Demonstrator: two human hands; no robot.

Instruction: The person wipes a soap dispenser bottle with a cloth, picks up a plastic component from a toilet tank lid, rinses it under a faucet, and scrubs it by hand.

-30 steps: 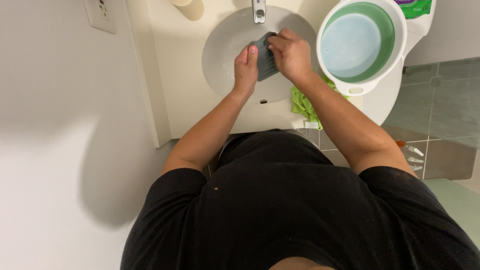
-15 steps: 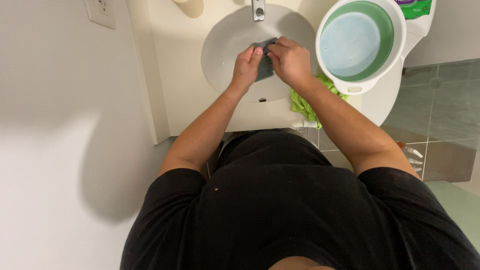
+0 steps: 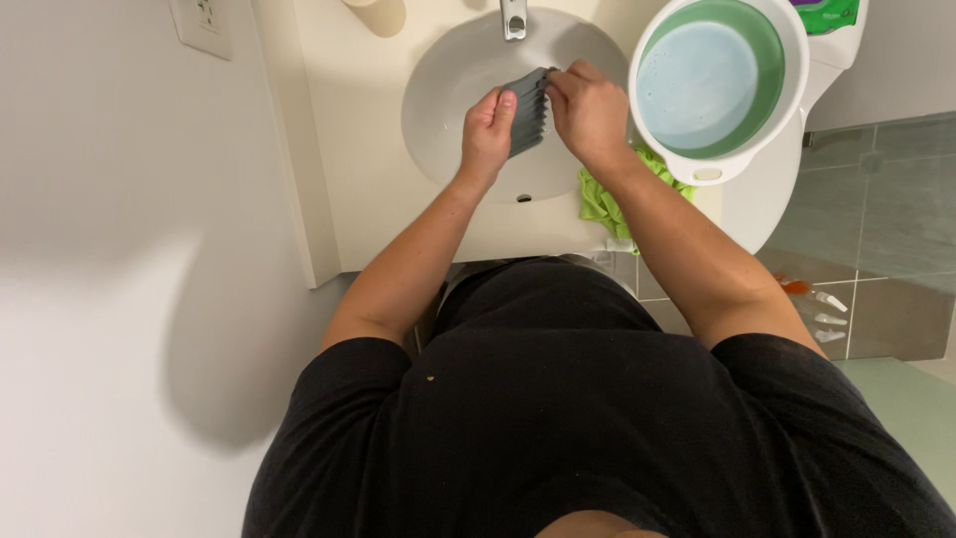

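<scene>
Head-camera view, looking straight down: a person in a black shirt stands at a white sink (image 3: 448, 149) set in a cream desk (image 3: 358, 179). Both hands are over the basin, just near of the metal faucet (image 3: 514, 18) at the far rim. Between them is a grey cloth (image 3: 530, 108), bunched into ridged folds (it looks pleated, like a fan). The left hand (image 3: 486, 128) grips the cloth's left side, its fingers curled around the fabric and pressed together, thumb up against the folds. The right hand (image 3: 590, 112) grips the right side, its fingers (image 3: 570, 82) bent over the far edge of the cloth and clamped on it. The two hands sit close together, with the cloth held above the bowl rather than lying in it; whether it touches the porcelain cannot be told.

Right of the sink, a round basin (image 3: 719, 85) with a white rim and green inside holds pale blue water, just beside the right wrist. A bright green rag (image 3: 601, 199) lies on the desk's near right corner, partly under the right forearm. On the tiled floor at the right lie small white and orange items (image 3: 817, 304), too small to identify. An outlet plate (image 3: 202, 22) sits on the wall at the far left.
</scene>
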